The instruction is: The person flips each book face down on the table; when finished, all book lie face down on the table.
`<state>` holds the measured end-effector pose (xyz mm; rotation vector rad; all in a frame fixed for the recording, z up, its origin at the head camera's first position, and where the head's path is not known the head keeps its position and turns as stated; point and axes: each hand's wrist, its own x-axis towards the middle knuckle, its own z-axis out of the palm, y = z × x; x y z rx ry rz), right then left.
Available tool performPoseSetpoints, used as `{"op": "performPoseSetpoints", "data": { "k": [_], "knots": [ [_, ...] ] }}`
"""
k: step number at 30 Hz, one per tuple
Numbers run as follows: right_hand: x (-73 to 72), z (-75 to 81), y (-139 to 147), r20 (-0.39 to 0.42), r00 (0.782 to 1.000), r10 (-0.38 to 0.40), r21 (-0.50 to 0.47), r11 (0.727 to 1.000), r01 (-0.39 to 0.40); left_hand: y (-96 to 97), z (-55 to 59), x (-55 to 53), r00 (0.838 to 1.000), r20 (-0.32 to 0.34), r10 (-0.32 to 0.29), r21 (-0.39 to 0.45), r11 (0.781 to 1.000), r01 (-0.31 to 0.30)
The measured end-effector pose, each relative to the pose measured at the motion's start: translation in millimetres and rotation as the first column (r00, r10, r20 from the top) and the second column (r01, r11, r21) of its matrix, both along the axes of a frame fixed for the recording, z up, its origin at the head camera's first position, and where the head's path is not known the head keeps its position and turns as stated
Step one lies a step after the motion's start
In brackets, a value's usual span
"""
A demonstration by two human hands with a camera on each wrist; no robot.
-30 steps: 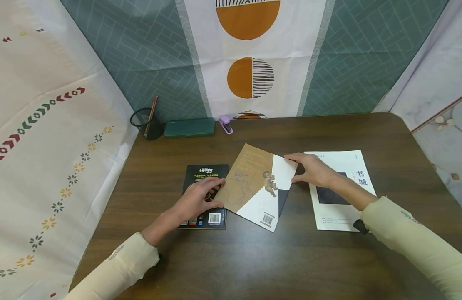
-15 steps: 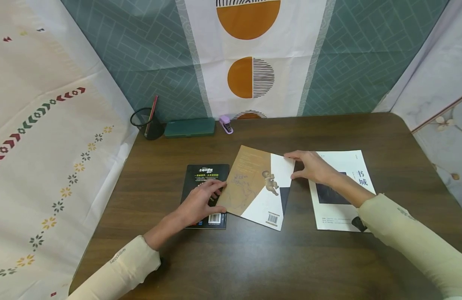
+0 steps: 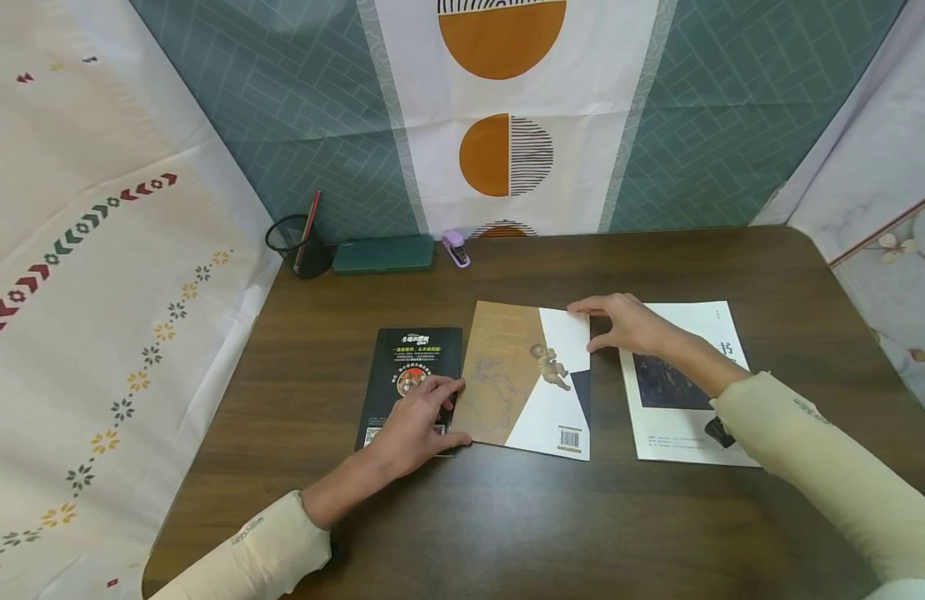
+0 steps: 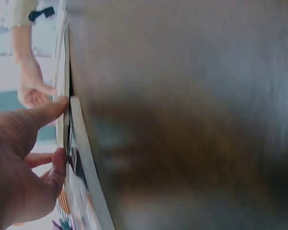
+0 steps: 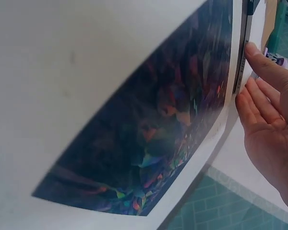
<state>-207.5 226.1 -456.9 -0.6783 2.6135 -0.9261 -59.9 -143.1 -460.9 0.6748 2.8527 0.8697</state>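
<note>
A brown-and-white book [image 3: 500, 375] with a cherub figure and a barcode lies in the middle of the brown table. Its left side overlaps a black book [image 3: 387, 358]. My left hand [image 3: 410, 425] reaches across the black book, thumb and fingertips spread along the left edge of the brown-and-white one. In the left wrist view, the left thumb [image 4: 53, 110] touches that edge. At the upper right corner, my right hand [image 3: 627, 323] touches the book with thumb and extended fingertips. Under the right forearm is a white book [image 3: 687, 433] with a dark picture, partly hidden.
Along the back edge stand a black mesh pen cup [image 3: 310, 260] with a red pencil, a green case [image 3: 383, 254] and a small purple stapler [image 3: 456, 247]. Patterned cloths hang behind and at both sides. Bare table [image 3: 522, 533] shows in front of the books.
The brown-and-white book has turned from slanted to nearly straight, its lower edge swinging right. The left hand has moved right and nearer me; the right hand has risen slightly in view.
</note>
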Motion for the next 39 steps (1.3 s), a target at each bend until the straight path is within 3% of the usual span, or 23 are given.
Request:
{"op": "performPoseSetpoints", "data": {
  "k": [6,11,31,39],
  "knots": [
    [-2.7,0.9,-0.9,0.01,1.0,0.026,-0.001,1.0,-0.026,9.0,-2.8,13.4,1.0,-0.013,0.0,-0.013,1.0,-0.001],
    [-3.8,2.5,-1.3,0.009,0.999,0.045,-0.001,0.999,-0.045,12.0,-3.5,17.9,1.0,-0.011,0.009,-0.019,1.0,-0.01],
    [-4.8,0.7,4.8,0.038,0.998,0.048,-0.037,0.998,-0.046,5.6,-4.4,15.8,0.997,0.0,-0.083,-0.032,0.996,0.082],
    [-3.2,0.3,4.2,0.051,0.998,0.038,-0.046,0.998,-0.036,3.7,-5.7,14.9,0.996,0.022,-0.088,-0.03,0.996,0.088]
  ]
}}
